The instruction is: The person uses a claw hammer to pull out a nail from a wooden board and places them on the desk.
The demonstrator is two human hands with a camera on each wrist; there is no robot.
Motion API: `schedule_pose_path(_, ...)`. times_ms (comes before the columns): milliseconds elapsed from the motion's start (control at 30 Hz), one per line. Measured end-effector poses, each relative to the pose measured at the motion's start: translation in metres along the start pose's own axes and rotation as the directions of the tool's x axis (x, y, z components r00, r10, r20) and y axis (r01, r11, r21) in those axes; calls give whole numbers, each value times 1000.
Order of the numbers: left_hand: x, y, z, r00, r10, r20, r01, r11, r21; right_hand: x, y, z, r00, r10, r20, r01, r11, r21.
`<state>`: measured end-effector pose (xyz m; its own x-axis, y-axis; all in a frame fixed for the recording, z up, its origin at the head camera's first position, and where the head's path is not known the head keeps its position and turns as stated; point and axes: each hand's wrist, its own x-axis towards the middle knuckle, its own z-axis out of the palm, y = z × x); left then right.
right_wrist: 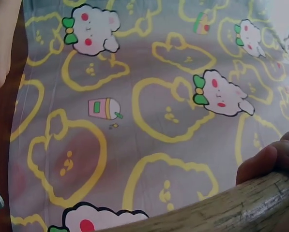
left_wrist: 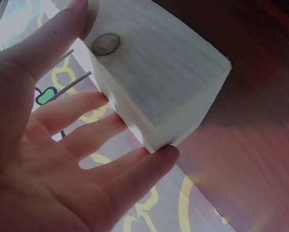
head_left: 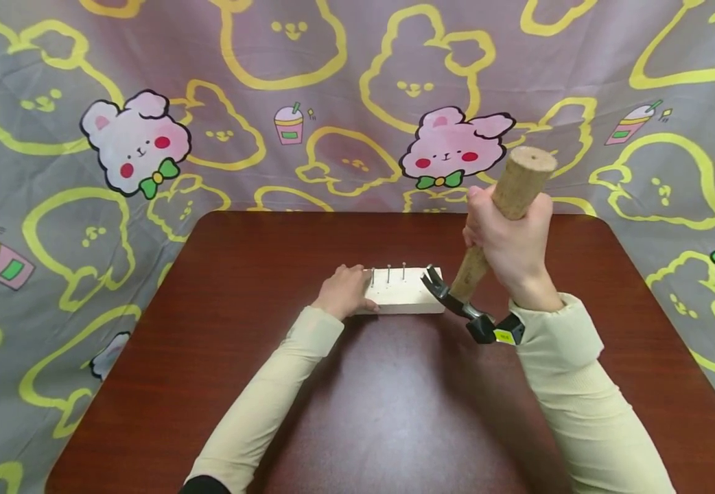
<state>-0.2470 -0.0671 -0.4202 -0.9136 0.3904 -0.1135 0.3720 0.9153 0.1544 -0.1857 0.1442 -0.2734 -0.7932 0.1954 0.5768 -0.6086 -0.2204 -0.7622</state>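
Note:
A pale wooden block (head_left: 408,296) lies on the table, and three thin nails (head_left: 388,274) stand upright in a row along its top. My left hand (head_left: 344,291) holds the block's left end. In the left wrist view, the thumb lies along one side of the wood (left_wrist: 159,63) and the fingertips touch another, with a dark knot near the thumb. My right hand (head_left: 512,237) grips a claw hammer by its wooden handle (head_left: 521,182), butt end up. The black hammer head (head_left: 465,309) hangs low, its claw overlapping the block's right end in the head view.
The reddish-brown table (head_left: 228,295) spreads around the block, with a glossy patch of light in front. A patterned cloth (head_left: 345,68) with yellow outlines and rabbit faces hangs behind the table and along both sides.

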Motion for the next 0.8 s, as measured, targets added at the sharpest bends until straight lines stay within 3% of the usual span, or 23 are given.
schedule_pose_path(267, 0, -5, 1, 999, 41, -12, -41, 999, -21, 15, 13, 9, 986, 160, 46, -150, 972, -179)
schedule_pose_path(400, 0, -7, 1, 996, 86, -8, -86, 996, -8, 22, 20, 13, 970, 234, 68, -216, 955, -201)
schedule_pose_path(567, -1, -7, -1, 990, 140, -5, -140, 990, 22, 30, 31, 17, 956, 281, 89, -258, 944, -205)
schedule_pose_path(800, 0, -8, -2, 990, 143, -14, -143, 990, 19, 36, 41, 22, 935, 331, 124, -282, 910, -305)
